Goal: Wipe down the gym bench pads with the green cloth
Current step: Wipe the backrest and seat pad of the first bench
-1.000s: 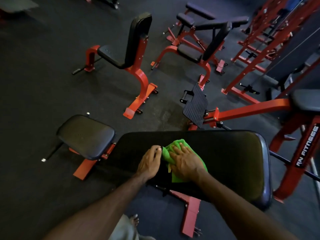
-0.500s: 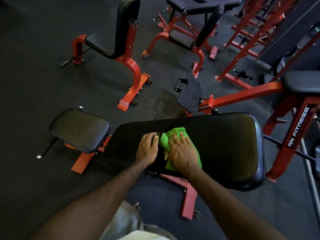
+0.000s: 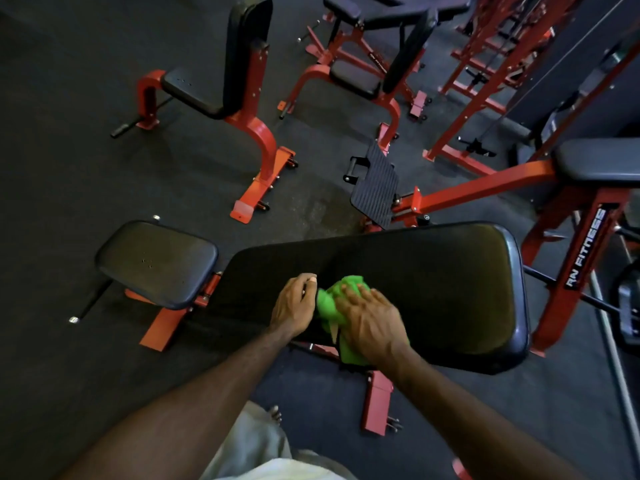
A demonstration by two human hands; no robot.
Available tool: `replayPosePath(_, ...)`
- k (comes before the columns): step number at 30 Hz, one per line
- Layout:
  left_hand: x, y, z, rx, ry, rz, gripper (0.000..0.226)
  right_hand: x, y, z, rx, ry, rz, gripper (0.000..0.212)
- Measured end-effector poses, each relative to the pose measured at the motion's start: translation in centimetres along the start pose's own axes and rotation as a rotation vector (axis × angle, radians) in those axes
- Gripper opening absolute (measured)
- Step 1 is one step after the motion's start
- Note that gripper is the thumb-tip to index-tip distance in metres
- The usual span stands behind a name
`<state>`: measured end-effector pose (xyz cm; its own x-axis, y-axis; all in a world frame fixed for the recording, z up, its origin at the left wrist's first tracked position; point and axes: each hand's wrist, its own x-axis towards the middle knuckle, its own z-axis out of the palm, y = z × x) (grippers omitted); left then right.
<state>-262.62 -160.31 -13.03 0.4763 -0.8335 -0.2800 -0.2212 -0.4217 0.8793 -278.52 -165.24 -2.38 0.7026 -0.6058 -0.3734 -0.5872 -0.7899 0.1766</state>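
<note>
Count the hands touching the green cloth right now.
1 for certain: the right hand presses flat on the green cloth. The left hand rests on the long pad beside it; contact unclear.

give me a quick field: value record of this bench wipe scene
setting: gym floor with red-framed machines
cloth: green cloth bunched on the long back pad
right hand: right hand pressed flat on the cloth
left hand: left hand resting on the pad beside the cloth, fingers loosely curled
seat pad: small seat pad to the left, nothing on it
wipe position: near the pad's front edge, left of its middle
</note>
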Motion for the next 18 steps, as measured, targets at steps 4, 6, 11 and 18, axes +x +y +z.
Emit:
replayPosePath(4,-0.3,-0.3,-0.1,0.004,-0.009,0.003,0.036,0.9,-0.7,1.4,-0.044,-0.023,0.067,0.056)
replayPosePath(6,-0.5,-0.5,-0.4,0.01,-0.039,-0.015,0.037,-0.6,-1.8,2.0,-0.081,-0.129,-0.08,0.062)
replayPosePath(11,-0.7,-1.6,-1.1,0.021,-0.072,-0.022,0.036,3.7,1.3,-0.7,0.012,0.053,0.177,0.067)
replayPosePath(18,-1.1,-3.9,-3.2,0.045,-0.113,-0.065,0.038,3.7,-0.5,0.1,-0.002,-0.085,0.023,0.064)
